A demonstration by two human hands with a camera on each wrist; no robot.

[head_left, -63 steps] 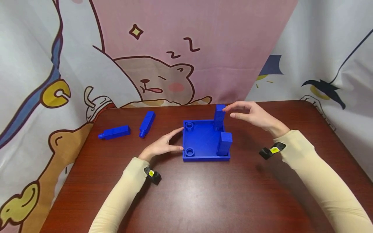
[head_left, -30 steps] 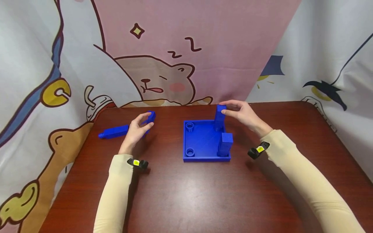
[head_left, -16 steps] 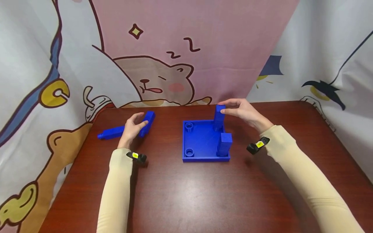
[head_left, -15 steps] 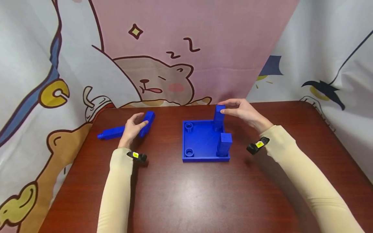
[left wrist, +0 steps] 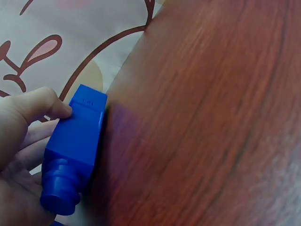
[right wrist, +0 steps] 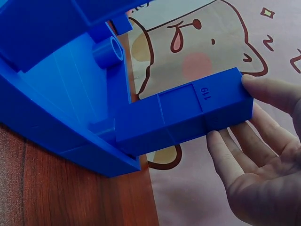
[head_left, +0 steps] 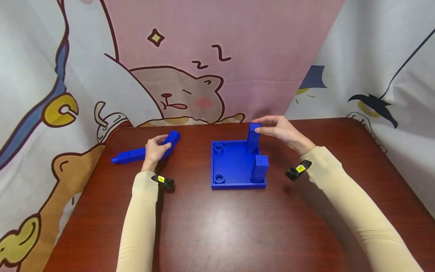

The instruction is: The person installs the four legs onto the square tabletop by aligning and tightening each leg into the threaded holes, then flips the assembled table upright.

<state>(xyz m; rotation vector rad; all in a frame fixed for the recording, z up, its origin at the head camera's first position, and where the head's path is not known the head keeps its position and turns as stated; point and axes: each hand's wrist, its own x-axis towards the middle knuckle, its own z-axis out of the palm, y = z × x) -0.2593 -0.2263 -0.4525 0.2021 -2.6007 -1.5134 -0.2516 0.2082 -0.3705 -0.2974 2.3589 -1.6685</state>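
Observation:
My left hand (head_left: 155,149) pinches a blue square table leg (head_left: 173,139) low over the table at the back left. In the left wrist view, the thumb lies on one edge of this leg (left wrist: 77,132), and its round, ridged end points toward the camera. At the far right corner of a shallow blue square base (head_left: 231,162), my right hand (head_left: 280,132) holds the top of an upright blue leg (head_left: 252,141) between thumb and fingers. That leg (right wrist: 183,108) carries the number 119 in the right wrist view. Another leg (head_left: 260,168) stands upright at the base's near right corner.
Two round sockets, one at the back (head_left: 218,148) and one in front (head_left: 219,178), show at the base's left corners. Beside my left hand a further blue leg (head_left: 130,155) lies on the brown table (head_left: 217,223). A printed curtain (head_left: 238,56) hangs behind.
My left hand has left the base's left edge, moved left to the lying leg and taken hold of it. The right hand has come onto the top of the far upright leg.

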